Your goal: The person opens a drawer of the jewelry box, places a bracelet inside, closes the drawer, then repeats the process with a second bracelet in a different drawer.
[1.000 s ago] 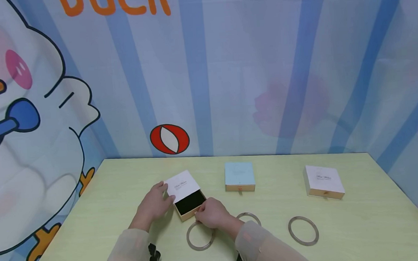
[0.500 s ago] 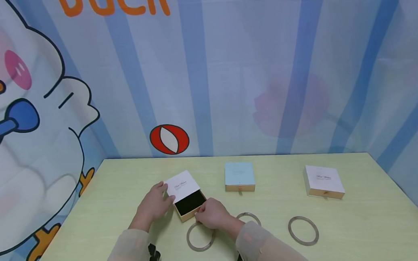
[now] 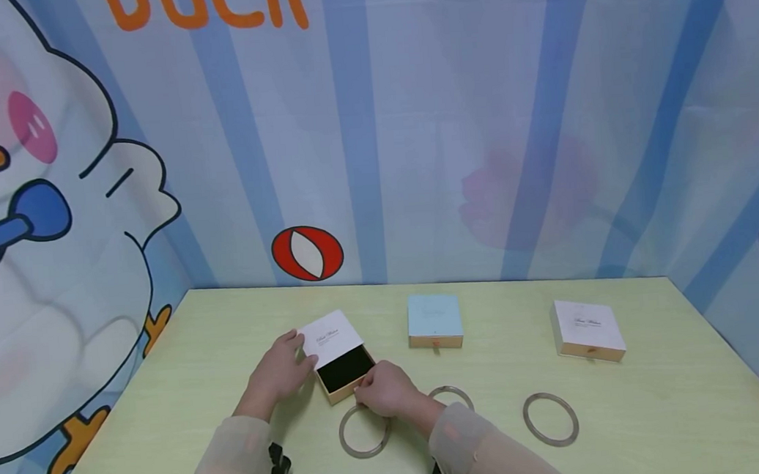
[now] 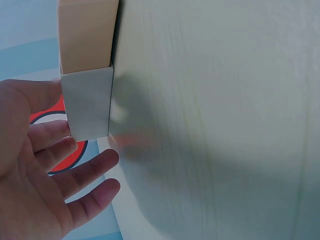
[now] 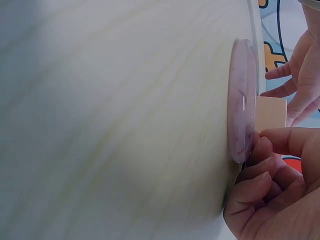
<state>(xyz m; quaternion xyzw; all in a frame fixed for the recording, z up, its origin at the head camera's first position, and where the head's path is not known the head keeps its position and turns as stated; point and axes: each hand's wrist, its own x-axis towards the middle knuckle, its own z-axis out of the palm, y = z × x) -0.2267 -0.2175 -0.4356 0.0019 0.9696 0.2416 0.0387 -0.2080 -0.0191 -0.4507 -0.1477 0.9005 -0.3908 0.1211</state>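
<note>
A white drawer-style gift box (image 3: pixel 329 336) with script lettering lies angled on the table, its tan drawer (image 3: pixel 341 391) part-way out with a dark lining (image 3: pixel 345 370). My left hand (image 3: pixel 282 374) grips the white sleeve at its left side; the left wrist view shows the thumb and fingers at the sleeve's end (image 4: pixel 89 102), two fingers spread free. At the drawer's front right corner, my right hand (image 3: pixel 390 389) pinches with thumb and index finger; the pull itself is hidden. A translucent greyish bangle (image 3: pixel 345 441) lies right by the right fingertips, seen edge-on as a pinkish bangle (image 5: pixel 242 100).
A light blue drawer box (image 3: pixel 434 320) stands behind, and another white box (image 3: pixel 588 327) farther right, both pushed closed. One bangle (image 3: pixel 461 391) is partly behind the right wrist; another bangle (image 3: pixel 553 442) lies to the right. A printed cloth backdrop (image 3: pixel 413 154) hangs past the table's far edge.
The drawer has slid out very slightly toward me with my right hand, and the bangle by that hand has shifted a little nearer. My left hand and the sleeve stay put.
</note>
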